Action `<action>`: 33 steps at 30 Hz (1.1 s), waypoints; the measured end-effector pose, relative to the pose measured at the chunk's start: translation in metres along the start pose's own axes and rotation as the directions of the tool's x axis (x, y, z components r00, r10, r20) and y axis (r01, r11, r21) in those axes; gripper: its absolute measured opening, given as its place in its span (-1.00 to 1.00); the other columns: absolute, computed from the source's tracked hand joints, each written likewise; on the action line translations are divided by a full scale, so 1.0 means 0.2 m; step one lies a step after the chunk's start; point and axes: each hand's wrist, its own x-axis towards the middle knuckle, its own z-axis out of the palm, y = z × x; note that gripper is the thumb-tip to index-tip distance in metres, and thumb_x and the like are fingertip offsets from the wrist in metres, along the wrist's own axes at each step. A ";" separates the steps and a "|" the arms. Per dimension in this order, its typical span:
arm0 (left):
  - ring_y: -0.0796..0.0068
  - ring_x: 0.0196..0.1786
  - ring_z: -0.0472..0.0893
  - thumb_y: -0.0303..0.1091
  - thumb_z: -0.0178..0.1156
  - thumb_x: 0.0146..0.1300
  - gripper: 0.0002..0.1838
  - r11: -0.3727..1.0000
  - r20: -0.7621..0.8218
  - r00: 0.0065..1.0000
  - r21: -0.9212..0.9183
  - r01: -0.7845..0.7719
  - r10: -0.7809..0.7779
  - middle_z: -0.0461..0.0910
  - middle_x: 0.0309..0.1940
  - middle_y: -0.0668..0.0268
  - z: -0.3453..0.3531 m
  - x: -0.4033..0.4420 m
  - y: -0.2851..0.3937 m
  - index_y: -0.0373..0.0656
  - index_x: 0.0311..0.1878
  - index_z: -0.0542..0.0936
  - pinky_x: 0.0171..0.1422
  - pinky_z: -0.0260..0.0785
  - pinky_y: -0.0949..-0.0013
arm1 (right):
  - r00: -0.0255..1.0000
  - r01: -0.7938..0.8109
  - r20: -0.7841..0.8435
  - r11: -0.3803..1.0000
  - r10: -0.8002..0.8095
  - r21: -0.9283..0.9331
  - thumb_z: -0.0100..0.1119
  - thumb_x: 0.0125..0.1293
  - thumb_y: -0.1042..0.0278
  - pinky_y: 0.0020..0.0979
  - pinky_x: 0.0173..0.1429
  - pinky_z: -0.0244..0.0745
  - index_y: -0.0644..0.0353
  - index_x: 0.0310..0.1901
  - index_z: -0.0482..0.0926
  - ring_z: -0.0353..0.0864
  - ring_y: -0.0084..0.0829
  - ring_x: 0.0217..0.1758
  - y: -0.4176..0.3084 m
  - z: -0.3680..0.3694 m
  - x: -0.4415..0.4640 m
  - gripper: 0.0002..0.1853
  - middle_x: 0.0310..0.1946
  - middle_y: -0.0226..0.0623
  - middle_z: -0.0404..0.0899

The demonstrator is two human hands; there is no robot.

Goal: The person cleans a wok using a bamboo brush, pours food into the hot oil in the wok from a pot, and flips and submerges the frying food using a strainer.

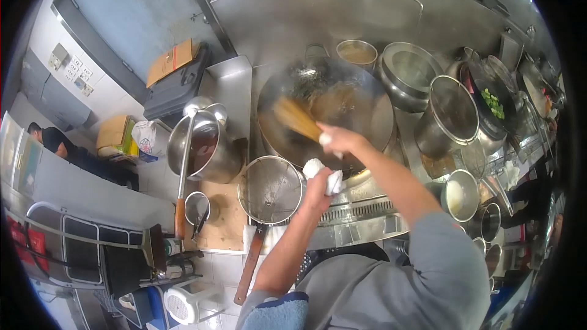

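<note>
My right hand [347, 140] has its fingers closed around the end of a tan brush [295, 115], a bundle of long, stiff strands that blurs as it slants over the left half of the wok [380, 119]. A scrap of white shows at those fingers; whether it is cloth or a wrap I cannot tell. The wok is broad, round and dark, its metal smooth toward the right wall, with murky brown liquid [335, 102] lying in the bowl and small bright bubbles crowding the far left. My left hand [317, 190] is at the near rim, fingers clamped on a wad of white cloth [325, 175], soft and crumpled; I cannot tell whether the cloth touches the metal. Just beside my left forearm lies a round strainer [271, 186] of fine wire mesh, its flat handle of worn brown wood pointing back toward me. Farther left on the bench [225, 226], a deep, shiny steel pot [228, 162] has a long, wood-ended metal handle [184, 177] slanting across it, and a small steel cup [197, 209] sits nearer. Right of the wok stand a wide, rounded steel bowl [403, 93] and a tall steel cylinder [435, 135] topped by a mesh basket [454, 107].
</note>
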 end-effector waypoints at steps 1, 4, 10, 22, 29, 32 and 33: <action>0.41 -0.18 0.57 -0.20 0.04 0.30 -0.76 1.000 -0.008 1.000 0.004 0.002 -0.002 0.59 -0.19 0.38 0.00 -0.02 0.01 0.00 -0.01 0.46 -0.13 0.40 0.16 | 0.988 0.155 0.020 0.979 -0.154 -0.131 0.34 -0.06 0.30 -0.31 0.06 0.50 -0.09 0.48 0.05 0.61 -0.23 -0.05 0.08 0.00 -0.06 0.01 0.00 -0.02 0.59; 0.41 -0.09 0.54 -0.19 0.05 0.30 -0.75 1.000 -0.037 0.999 -0.010 0.017 -0.017 0.57 -0.13 0.40 0.06 -0.10 0.05 0.03 0.01 0.46 0.03 0.34 0.08 | 0.945 0.211 0.302 0.942 -0.128 -0.262 0.37 -0.07 0.33 -0.29 0.16 0.47 -0.10 0.47 0.08 0.58 -0.17 0.05 0.05 -0.26 -0.29 0.01 0.13 -0.02 0.50; 0.41 0.00 0.50 -0.18 0.09 0.28 -0.72 0.997 -0.056 0.998 -0.070 0.015 -0.019 0.54 -0.08 0.38 0.14 -0.16 0.06 0.02 0.02 0.47 0.16 0.28 0.07 | 0.998 -0.055 0.026 0.986 0.060 -0.156 0.37 -0.10 0.30 -0.29 0.25 0.43 0.05 0.46 0.10 0.52 -0.15 0.17 -0.11 -0.23 0.11 0.01 0.25 -0.04 0.41; 0.43 -0.12 0.49 -0.16 0.05 0.27 -0.74 1.000 -0.064 0.998 -0.012 0.024 -0.025 0.56 -0.15 0.38 0.11 -0.11 0.05 0.03 -0.01 0.46 -0.01 0.26 0.09 | 0.988 -0.078 -0.127 0.996 0.083 0.050 0.32 -0.03 0.29 -0.27 0.09 0.53 0.02 0.47 0.04 0.59 -0.17 0.04 -0.02 -0.13 0.18 -0.02 0.11 0.03 0.52; 0.43 -0.04 0.45 -0.19 0.11 0.23 -0.77 0.998 -0.111 0.993 -0.041 0.037 -0.041 0.53 -0.11 0.44 0.15 -0.20 0.09 0.10 -0.04 0.47 0.08 0.23 0.06 | 0.931 0.313 0.304 0.872 -0.203 -0.376 0.36 -0.05 0.31 -0.27 0.18 0.46 -0.01 0.43 0.18 0.57 -0.20 0.09 0.21 -0.41 -0.05 -0.07 0.16 -0.05 0.51; 0.38 -0.26 0.54 -0.27 0.12 0.18 -0.79 0.999 -0.161 0.987 -0.037 0.012 -0.018 0.56 -0.26 0.31 0.15 -0.17 0.07 -0.07 -0.13 0.47 -0.17 0.43 0.11 | 0.983 0.012 -0.177 0.967 -0.059 -0.254 0.31 -0.04 0.36 -0.26 0.10 0.52 0.02 0.45 0.14 0.62 -0.21 0.00 0.12 -0.27 0.30 -0.07 0.10 -0.04 0.55; 0.38 -0.24 0.53 -0.26 0.13 0.18 -0.79 0.999 -0.157 0.988 -0.043 0.008 -0.014 0.56 -0.24 0.31 0.14 -0.16 0.07 -0.07 -0.14 0.48 -0.14 0.41 0.10 | 0.991 -0.103 -0.094 0.986 0.091 -0.131 0.31 -0.04 0.36 -0.26 0.10 0.52 0.02 0.45 0.11 0.62 -0.20 -0.01 -0.08 -0.25 0.13 -0.06 0.09 -0.04 0.55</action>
